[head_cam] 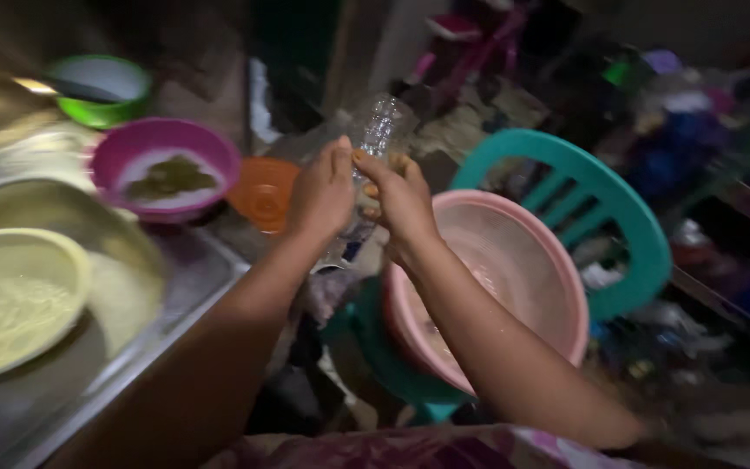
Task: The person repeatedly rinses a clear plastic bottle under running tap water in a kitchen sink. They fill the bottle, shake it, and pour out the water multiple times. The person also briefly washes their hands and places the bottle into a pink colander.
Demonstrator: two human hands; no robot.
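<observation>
We see a dim, cluttered room around a teal plastic chair [618,217], with a steel sink counter [175,287] to its left and a blurred heap of coloured things [679,130] behind it

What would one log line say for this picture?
left hand: on clear plastic bottle | right hand: on bottle | below: pink basin on teal chair | left: metal sink, yellow bowl

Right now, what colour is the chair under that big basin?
Teal green; the chair shows best in the head view, holding the pink basin.
</observation>
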